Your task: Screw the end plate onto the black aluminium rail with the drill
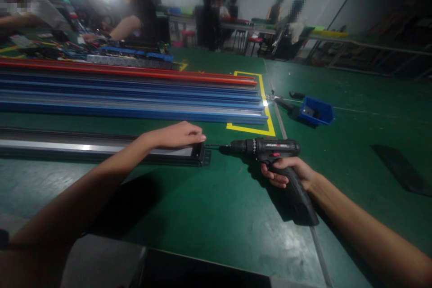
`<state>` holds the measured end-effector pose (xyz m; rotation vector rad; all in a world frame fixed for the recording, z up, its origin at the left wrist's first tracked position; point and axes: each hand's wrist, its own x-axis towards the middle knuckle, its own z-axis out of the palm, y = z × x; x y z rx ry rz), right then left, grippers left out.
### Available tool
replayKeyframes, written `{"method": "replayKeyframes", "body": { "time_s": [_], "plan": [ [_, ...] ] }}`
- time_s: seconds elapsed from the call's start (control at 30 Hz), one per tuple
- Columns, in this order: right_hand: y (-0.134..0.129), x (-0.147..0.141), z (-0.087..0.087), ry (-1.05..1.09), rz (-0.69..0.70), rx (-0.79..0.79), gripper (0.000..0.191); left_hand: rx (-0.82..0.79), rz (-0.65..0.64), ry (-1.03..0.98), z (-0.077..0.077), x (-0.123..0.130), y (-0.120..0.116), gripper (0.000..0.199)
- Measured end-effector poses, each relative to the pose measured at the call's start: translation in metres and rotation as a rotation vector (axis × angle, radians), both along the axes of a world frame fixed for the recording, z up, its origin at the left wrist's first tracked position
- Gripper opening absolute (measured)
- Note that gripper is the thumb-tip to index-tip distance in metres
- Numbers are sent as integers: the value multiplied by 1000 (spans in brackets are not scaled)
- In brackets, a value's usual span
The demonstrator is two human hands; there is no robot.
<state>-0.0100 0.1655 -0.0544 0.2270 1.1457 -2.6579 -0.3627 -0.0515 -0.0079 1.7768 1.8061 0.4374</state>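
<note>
A long black rail (101,158) with a silvery strip along its middle lies across the green table on the left. Over its right end is my left hand (177,135), fingers curled in and thumb close to them at the end piece; whatever they pinch is too small or hidden to make out. My right hand (286,173) is wrapped round the handle of a black cordless drill (275,147). Its long thin bit (216,146) points left, with the tip at the rail's end. A small slotted black bracket (207,158) sticks out from that end.
Blue rails (135,103) and orange rails (135,69) lie behind, their ends within yellow tape (271,126). A blue bin (317,111) with small dark parts stands at right. A dark flat object (401,168) lies farther right. Co-workers sit across the table and beyond.
</note>
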Motion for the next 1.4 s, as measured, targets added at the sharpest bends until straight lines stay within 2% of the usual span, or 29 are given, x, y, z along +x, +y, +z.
{"method": "replayKeyframes", "body": {
  "time_s": [1.4],
  "plan": [
    [-1, 0, 3, 1, -1, 30, 20, 22, -25, 11, 0, 0, -1, 48]
  ]
}}
